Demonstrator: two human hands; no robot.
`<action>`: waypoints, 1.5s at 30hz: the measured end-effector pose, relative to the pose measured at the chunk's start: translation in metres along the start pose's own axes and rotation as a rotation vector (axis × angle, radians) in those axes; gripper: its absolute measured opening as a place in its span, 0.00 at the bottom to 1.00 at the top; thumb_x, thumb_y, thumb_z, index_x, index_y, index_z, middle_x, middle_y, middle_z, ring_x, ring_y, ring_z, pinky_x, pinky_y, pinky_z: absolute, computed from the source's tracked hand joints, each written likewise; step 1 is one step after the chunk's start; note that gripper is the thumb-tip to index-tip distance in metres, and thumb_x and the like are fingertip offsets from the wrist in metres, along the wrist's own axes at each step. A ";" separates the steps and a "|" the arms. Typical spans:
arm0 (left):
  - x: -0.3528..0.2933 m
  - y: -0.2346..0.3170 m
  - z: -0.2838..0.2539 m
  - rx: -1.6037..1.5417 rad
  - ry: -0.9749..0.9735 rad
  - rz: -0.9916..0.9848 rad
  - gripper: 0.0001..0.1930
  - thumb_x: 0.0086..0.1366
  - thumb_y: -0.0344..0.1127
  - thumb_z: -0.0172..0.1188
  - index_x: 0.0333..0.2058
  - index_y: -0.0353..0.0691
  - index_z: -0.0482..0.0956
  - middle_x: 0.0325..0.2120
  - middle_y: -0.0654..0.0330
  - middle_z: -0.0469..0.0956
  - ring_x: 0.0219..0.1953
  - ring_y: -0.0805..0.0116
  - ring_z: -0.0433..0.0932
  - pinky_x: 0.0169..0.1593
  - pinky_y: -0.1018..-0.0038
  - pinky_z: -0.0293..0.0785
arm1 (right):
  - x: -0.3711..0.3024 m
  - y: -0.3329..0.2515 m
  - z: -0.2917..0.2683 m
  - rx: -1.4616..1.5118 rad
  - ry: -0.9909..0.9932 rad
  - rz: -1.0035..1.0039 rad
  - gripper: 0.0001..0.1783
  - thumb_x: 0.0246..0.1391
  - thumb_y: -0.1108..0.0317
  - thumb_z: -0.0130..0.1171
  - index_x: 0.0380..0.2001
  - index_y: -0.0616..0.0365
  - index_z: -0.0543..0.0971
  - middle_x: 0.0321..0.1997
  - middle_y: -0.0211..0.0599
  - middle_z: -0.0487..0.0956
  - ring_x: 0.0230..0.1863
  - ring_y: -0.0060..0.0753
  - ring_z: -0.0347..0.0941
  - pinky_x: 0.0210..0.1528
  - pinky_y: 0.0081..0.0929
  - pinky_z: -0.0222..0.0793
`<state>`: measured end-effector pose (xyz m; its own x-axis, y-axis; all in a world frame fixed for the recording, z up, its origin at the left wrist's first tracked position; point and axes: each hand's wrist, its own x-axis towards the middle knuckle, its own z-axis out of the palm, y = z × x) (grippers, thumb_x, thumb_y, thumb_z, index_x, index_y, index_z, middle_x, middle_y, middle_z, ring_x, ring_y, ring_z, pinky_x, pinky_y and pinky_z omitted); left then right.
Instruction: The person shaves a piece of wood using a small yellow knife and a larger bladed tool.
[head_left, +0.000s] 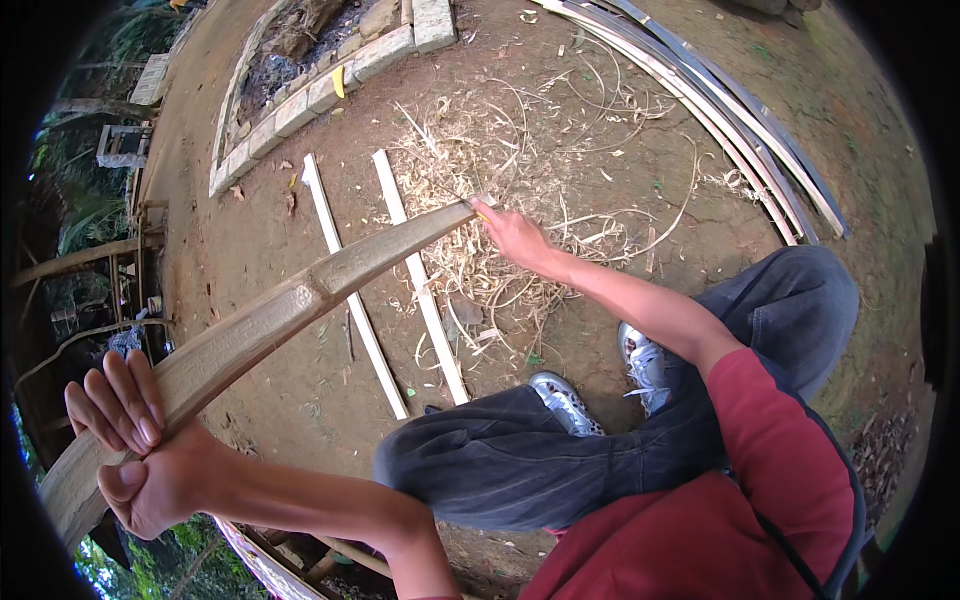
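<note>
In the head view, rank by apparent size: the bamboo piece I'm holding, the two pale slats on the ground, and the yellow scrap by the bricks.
1. Bamboo piece, though nearness inflates it.
2. Two pale slats, about alike.
3. Yellow scrap.

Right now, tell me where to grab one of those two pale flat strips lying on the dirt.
Take a pale strip at its near end, from above. It lies flat, clear of the shavings there, beside the knee.

one thick bamboo pole, two pale split strips on the dirt, two silver shoes, two hands
</note>
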<state>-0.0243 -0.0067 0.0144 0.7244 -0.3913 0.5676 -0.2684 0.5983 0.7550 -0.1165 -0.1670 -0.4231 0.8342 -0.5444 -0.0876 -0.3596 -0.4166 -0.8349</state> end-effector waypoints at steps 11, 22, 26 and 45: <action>-0.003 -0.011 0.010 -0.005 -0.053 0.037 0.09 0.28 0.29 0.41 0.15 0.44 0.53 0.09 0.64 0.52 0.10 0.75 0.48 0.12 0.85 0.50 | 0.024 0.041 -0.004 0.153 0.216 -0.079 0.17 0.57 0.71 0.49 0.49 0.67 0.68 0.33 0.64 0.77 0.34 0.63 0.77 0.36 0.46 0.73; 0.008 -0.015 -0.028 0.038 0.101 0.202 0.05 0.52 0.30 0.37 0.19 0.42 0.57 0.12 0.64 0.54 0.13 0.76 0.51 0.15 0.81 0.50 | -0.013 -0.154 -0.076 0.468 -0.069 -0.059 0.21 0.63 0.68 0.47 0.59 0.57 0.63 0.48 0.54 0.76 0.41 0.39 0.78 0.42 0.38 0.74; 0.017 -0.022 -0.001 0.125 0.229 0.219 0.04 0.43 0.27 0.40 0.16 0.43 0.55 0.11 0.64 0.53 0.12 0.75 0.50 0.15 0.81 0.49 | -0.023 -0.186 -0.099 0.403 0.129 -0.423 0.20 0.62 0.69 0.48 0.57 0.59 0.63 0.33 0.58 0.79 0.30 0.51 0.79 0.33 0.43 0.74; 0.050 -0.027 -0.017 0.447 0.639 0.264 0.12 0.47 0.18 0.40 0.11 0.41 0.54 0.13 0.64 0.57 0.14 0.74 0.57 0.18 0.80 0.52 | -0.060 -0.213 -0.117 0.154 0.063 -0.355 0.21 0.59 0.73 0.48 0.57 0.62 0.65 0.24 0.56 0.76 0.26 0.54 0.76 0.30 0.46 0.70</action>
<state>0.0296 -0.0300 0.0169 0.7872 0.2781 0.5505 -0.6107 0.2268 0.7587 -0.1386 -0.1311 -0.1767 0.8663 -0.4321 0.2507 0.0173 -0.4756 -0.8795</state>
